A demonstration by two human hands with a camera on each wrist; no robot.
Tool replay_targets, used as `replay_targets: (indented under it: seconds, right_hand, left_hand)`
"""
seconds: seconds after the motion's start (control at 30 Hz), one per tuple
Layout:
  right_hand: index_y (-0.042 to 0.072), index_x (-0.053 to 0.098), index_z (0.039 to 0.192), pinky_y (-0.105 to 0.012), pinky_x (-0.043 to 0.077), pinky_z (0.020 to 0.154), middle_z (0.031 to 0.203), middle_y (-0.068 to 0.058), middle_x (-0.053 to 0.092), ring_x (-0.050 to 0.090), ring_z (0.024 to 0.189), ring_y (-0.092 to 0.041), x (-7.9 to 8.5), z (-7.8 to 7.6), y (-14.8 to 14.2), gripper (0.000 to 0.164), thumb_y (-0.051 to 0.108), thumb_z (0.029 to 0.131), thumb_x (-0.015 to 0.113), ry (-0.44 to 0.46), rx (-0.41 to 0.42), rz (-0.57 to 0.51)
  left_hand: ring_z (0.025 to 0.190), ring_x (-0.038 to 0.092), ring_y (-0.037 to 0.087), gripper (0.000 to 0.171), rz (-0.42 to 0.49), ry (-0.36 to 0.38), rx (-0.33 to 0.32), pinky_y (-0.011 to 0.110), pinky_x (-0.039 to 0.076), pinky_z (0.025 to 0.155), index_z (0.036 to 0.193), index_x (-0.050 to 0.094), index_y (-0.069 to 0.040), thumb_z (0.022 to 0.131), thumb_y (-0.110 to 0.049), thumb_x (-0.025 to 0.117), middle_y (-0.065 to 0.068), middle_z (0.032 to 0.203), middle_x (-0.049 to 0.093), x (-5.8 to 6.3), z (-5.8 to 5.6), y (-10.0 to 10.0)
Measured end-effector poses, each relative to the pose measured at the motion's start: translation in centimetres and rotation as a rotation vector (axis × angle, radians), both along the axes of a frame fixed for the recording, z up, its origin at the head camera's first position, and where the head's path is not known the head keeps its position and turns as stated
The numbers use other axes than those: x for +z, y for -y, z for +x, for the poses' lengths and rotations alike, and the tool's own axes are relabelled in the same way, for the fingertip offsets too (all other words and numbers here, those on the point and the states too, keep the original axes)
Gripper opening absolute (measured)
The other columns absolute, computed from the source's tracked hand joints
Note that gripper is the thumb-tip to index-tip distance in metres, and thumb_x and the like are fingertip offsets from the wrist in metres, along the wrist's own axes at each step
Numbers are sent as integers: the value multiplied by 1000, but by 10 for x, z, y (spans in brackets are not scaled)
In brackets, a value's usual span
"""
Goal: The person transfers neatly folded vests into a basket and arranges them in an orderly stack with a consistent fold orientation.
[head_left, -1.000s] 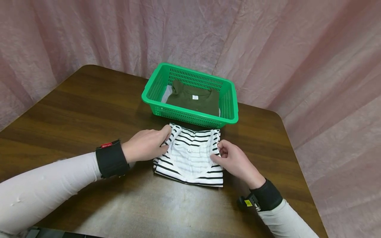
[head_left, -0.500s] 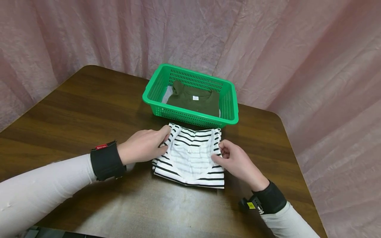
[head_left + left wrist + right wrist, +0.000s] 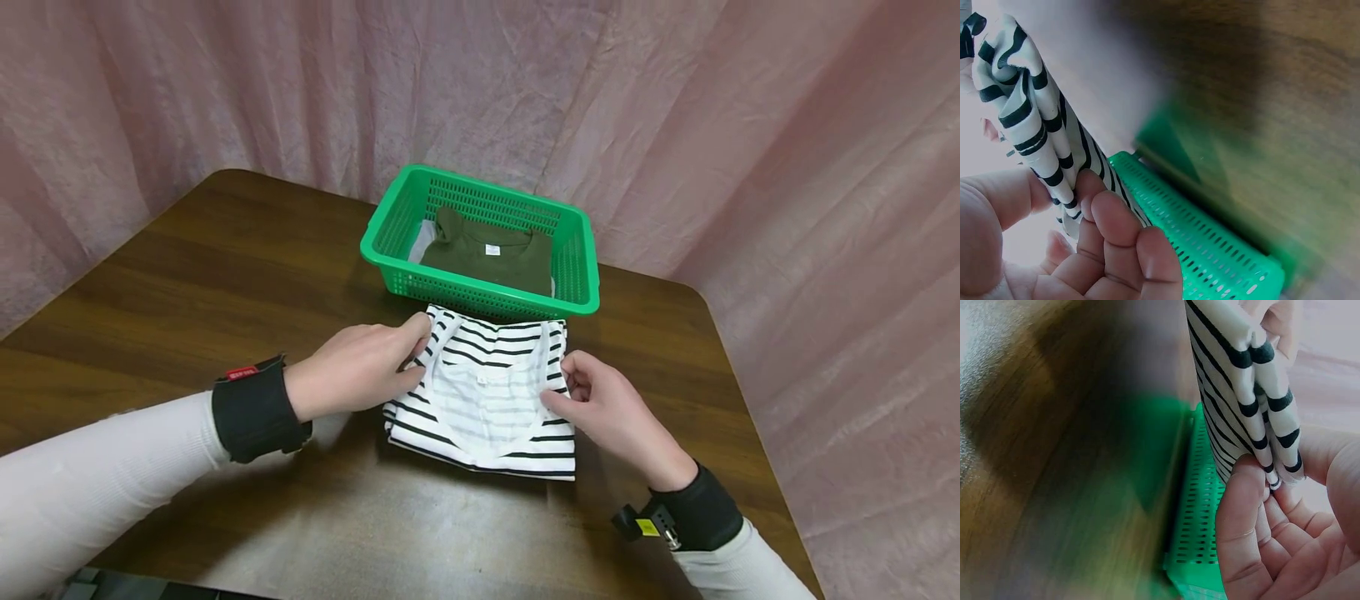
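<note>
A folded white shirt with black stripes (image 3: 483, 408) spans the space between both hands in the head view, its wide neckline and small neck label facing up. My left hand (image 3: 360, 367) pinches its left side edge, thumb over the cloth and fingers beneath. On the opposite edge, my right hand (image 3: 615, 408) grips the layers the same way. The left wrist view shows the gathered striped folds (image 3: 1029, 125) between thumb and curled fingertips (image 3: 1113, 215). Stacked layers of the shirt (image 3: 1275, 412) run down into the right hand's pinch in the right wrist view.
Just behind the shirt stands a green perforated basket (image 3: 480, 287) on the brown wooden table (image 3: 247, 267). Inside it lies a folded olive shirt (image 3: 487, 262) with a white label, over some pale cloth (image 3: 422, 240). A pink curtain (image 3: 480, 83) hangs behind the table.
My right hand has shifted slightly to the right, and the shirt's right edge has gone with it. The left hand keeps its hold in nearly the same spot while its wrist swings left.
</note>
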State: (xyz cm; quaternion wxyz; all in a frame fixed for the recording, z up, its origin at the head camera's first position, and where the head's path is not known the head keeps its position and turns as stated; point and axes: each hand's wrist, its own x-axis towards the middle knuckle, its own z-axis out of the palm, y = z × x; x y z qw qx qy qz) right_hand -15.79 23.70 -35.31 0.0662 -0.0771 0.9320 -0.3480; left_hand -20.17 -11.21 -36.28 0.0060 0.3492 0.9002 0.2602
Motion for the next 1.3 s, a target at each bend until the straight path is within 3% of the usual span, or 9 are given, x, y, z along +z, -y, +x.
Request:
replay_targets:
  seconds: [0.03, 0.13, 0.23, 0.3, 0.43, 0.77, 1.1, 1.3]
  right_hand:
    - [11, 59, 108, -34, 41, 64, 83, -6, 48, 49, 77, -25, 2, 1, 0, 30, 21, 100, 86, -3, -1, 0]
    - [11, 59, 108, -33, 41, 64, 83, -7, 48, 49, 77, -25, 7, 3, 0, 30, 21, 99, 86, -11, -7, -2]
    - [11, 59, 108, -33, 41, 64, 83, -6, 49, 49, 78, -24, 13, 6, 0, 31, 22, 99, 86, -21, -5, -8]
    - [11, 59, 108, -33, 41, 65, 83, -6, 50, 50, 77, -24, 17, 7, -1, 30, 23, 100, 86, -22, -7, -19]
    - [11, 59, 107, -32, 42, 64, 80, -5, 50, 50, 75, -23, 24, 6, -2, 30, 24, 100, 86, -28, -4, -36]
    - [9, 61, 108, -31, 41, 61, 79, -7, 55, 50, 71, -24, 44, -4, -2, 27, 18, 100, 85, -67, -3, -39]
    - [6, 62, 115, -31, 56, 72, 98, -8, 77, 71, 85, -25, 65, -16, 5, 29, 21, 102, 84, -52, 23, -92]
    - [7, 61, 115, -31, 54, 74, 96, -7, 77, 70, 87, -22, 76, -22, 6, 31, 27, 103, 82, -62, 26, -93]
  left_hand:
    - [54, 42, 14, 32, 26, -31, -18, 33, 32, 54, 110, 49, -18, 103, -20, 80, -3, 68, 42, -7, -4, 2]
    - [54, 41, 13, 33, 46, -70, -30, 34, 32, 53, 108, 48, -18, 102, -21, 81, -4, 67, 42, -5, -4, 3]
    - [54, 41, 13, 35, 35, -81, -16, 33, 33, 54, 106, 49, -17, 101, -19, 83, -4, 67, 42, 3, -1, 2]
    - [54, 42, 13, 36, 2, -62, 10, 33, 35, 55, 104, 49, -16, 99, -15, 85, -2, 66, 43, 17, 7, 0]
    - [55, 41, 13, 36, -32, -59, 39, 32, 34, 56, 103, 50, -15, 98, -15, 86, -3, 66, 42, 29, 9, -1]
    - [56, 41, 14, 33, -27, -107, 50, 33, 33, 57, 99, 50, -15, 100, -14, 83, -1, 68, 42, 46, 3, 3]
    - [58, 43, 15, 30, -47, -181, 51, 35, 34, 57, 98, 50, -14, 102, -15, 79, 0, 69, 43, 70, -5, 7]
    - [56, 43, 16, 26, -32, -197, 53, 36, 34, 58, 100, 50, -14, 104, -15, 76, 0, 66, 44, 81, -9, 9]
